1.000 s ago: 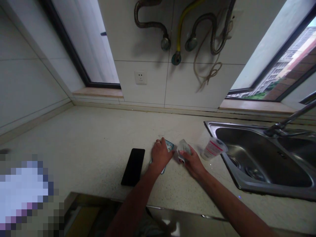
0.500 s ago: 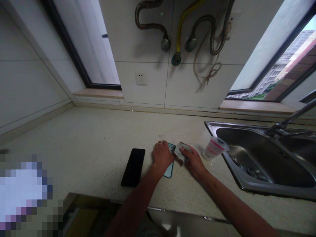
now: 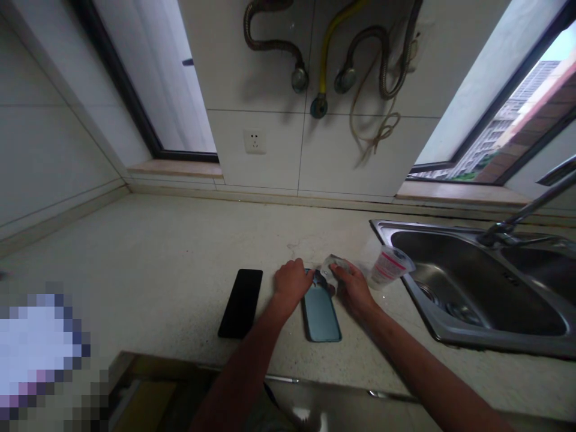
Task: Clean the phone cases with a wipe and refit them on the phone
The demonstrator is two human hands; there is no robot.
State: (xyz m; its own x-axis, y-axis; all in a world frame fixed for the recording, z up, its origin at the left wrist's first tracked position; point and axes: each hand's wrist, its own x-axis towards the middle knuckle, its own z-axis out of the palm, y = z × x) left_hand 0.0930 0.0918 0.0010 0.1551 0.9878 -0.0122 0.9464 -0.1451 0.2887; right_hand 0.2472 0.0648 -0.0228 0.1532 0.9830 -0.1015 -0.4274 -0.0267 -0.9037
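Note:
A teal phone case (image 3: 320, 313) lies flat on the pale countertop (image 3: 171, 264), its long side running towards me. My left hand (image 3: 292, 281) rests at the case's far left corner with curled fingers pressing on it. My right hand (image 3: 353, 287) sits at the case's far right corner, closed on a crumpled clear wipe or wrapper (image 3: 333, 265). A black phone (image 3: 241, 302) lies face up a little to the left of my left hand, untouched.
A clear plastic cup with a red-and-white label (image 3: 389, 266) stands tilted beside the steel sink (image 3: 477, 288) on the right, with a tap (image 3: 526, 213) over it. Hoses hang on the tiled wall above a socket (image 3: 255, 141). The counter's front edge runs below my forearms.
The teal case has turned and slid towards me, so most of it now shows below my hands. Both hands stayed close together at its far end.

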